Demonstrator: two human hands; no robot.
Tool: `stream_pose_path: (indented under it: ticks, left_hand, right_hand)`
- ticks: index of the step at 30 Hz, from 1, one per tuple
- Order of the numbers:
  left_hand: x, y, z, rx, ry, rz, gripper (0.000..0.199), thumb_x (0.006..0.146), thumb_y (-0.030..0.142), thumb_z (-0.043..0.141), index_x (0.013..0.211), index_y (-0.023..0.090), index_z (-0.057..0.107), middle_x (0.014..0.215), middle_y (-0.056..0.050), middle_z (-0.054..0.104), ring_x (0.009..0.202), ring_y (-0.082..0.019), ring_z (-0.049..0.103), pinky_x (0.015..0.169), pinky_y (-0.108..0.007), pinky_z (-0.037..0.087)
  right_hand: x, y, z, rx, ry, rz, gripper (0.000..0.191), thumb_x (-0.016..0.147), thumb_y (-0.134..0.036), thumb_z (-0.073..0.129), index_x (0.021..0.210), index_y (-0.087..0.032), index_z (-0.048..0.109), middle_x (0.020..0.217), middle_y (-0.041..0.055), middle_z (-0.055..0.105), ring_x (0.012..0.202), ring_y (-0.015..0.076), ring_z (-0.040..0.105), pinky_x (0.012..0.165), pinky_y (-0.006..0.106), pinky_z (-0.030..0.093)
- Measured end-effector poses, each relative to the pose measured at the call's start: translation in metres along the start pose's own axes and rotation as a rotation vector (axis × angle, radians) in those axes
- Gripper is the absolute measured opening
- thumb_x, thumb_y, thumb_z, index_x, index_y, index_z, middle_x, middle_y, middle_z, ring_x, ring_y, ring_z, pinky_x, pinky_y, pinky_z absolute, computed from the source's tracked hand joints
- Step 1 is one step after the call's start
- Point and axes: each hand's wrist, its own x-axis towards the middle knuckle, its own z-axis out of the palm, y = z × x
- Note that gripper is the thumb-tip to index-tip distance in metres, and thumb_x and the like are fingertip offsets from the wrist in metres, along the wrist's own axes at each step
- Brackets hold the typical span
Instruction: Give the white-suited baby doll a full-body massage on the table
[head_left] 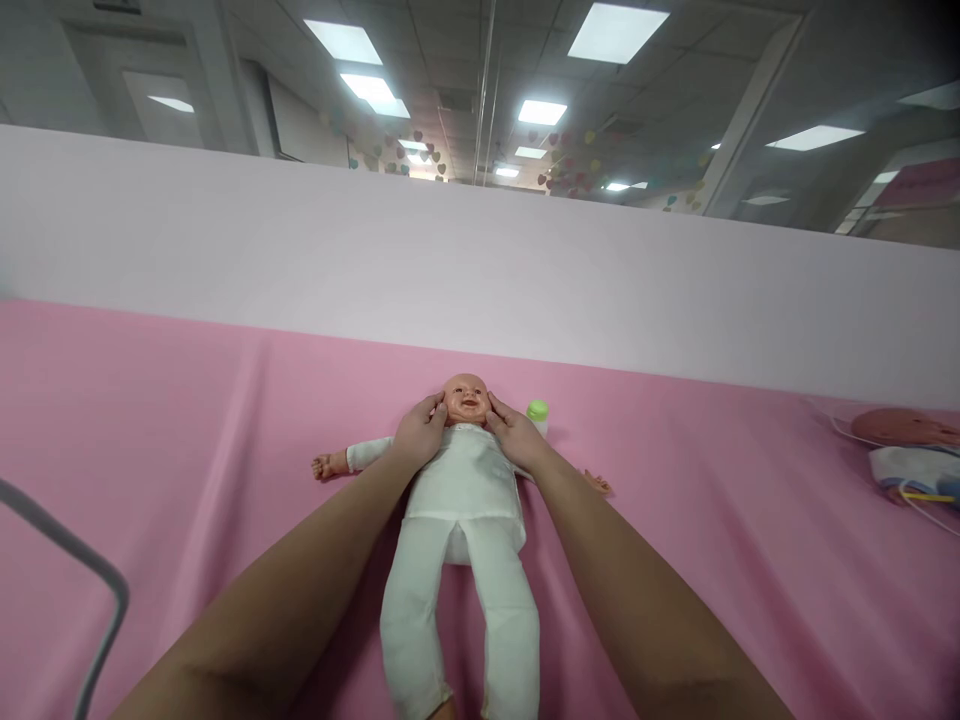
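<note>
A baby doll (463,485) in a white top and white trousers lies on its back on the pink sheet (255,440), its head pointing away from me and its arms spread out to the sides. My left hand (421,432) is against the left side of the doll's head, with fingers at the cheek and jaw. On the other side, my right hand (515,432) cups the head in the same way. Both hands hold the head between them. Just beyond my right hand stands a small white bottle with a green cap (538,410), partly hidden by the hand.
At the far right lies another doll (900,427) with white and blue cloth and thin tubing. A grey curved rail or tube (112,580) rises at the lower left. Behind the sheet runs a low white wall (480,270) with glass above it.
</note>
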Motion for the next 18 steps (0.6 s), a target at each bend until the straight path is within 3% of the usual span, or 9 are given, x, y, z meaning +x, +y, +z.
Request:
stream_pose_path:
  ticks: [6,11,18]
  left_hand:
    - [0.000,0.000,0.001,0.023,-0.002,0.034,0.057,0.096,0.059,0.055,0.140,0.023,0.059,0.133,-0.010,0.071,0.118,-0.028,0.069,0.099,-0.040,0.054]
    - [0.000,0.002,0.003,0.096,0.009,-0.015,0.068,0.079,0.070,0.073,0.126,0.022,0.062,0.113,-0.010,0.075,0.098,-0.028,0.072,0.081,-0.038,0.057]
    - [-0.001,0.001,0.000,0.065,0.000,0.007,0.061,0.083,0.053,0.075,0.134,0.025,0.058,0.119,-0.008,0.075,0.102,-0.027,0.074,0.086,-0.038,0.058]
  right_hand:
    - [-0.002,-0.011,0.009,-0.127,0.083,0.066,0.071,0.102,-0.067,0.041,0.157,-0.022,0.045,0.157,0.0098,0.053,0.146,0.0262,0.049,0.122,0.043,0.036]
    - [-0.002,-0.019,0.015,-0.195,0.111,0.095,0.086,0.089,-0.071,0.064,0.156,-0.022,0.046,0.148,0.0132,0.062,0.135,0.0315,0.060,0.113,0.045,0.046]
    - [0.001,-0.012,0.016,-0.097,0.149,0.120,0.085,0.076,-0.060,0.082,0.150,-0.026,0.055,0.144,0.0088,0.066,0.130,0.0299,0.064,0.111,0.044,0.049]
